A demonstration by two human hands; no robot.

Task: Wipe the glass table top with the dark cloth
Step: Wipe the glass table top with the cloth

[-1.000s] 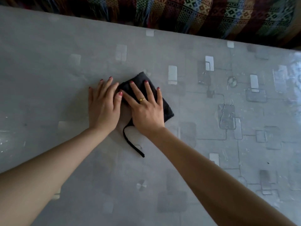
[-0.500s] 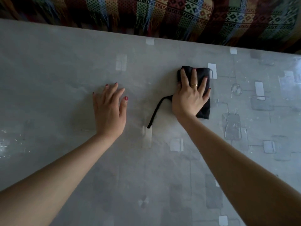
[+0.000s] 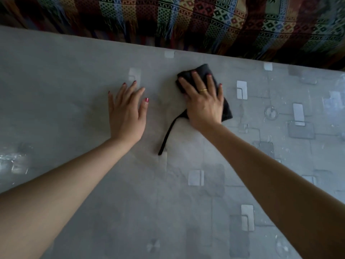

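The grey glass table top [image 3: 74, 75] with pale square patterns fills the view. A folded dark cloth [image 3: 203, 71] lies on it near the far edge, and a thin dark strap [image 3: 167, 136] trails from it toward me. My right hand [image 3: 203, 101] presses flat on the cloth with fingers spread, covering most of it. My left hand [image 3: 127, 113] rests palm down on the bare glass a short way left of the cloth, fingers apart, holding nothing.
A multicoloured woven fabric with fringe [image 3: 186, 19] runs along the far side of the table. Bright reflections show on the glass at the left edge [image 3: 15, 163] and far right [image 3: 334, 103].
My right hand slid the cloth away from my left hand to the right and toward the far edge, then came back a little to the left. My left hand stayed flat on the glass.
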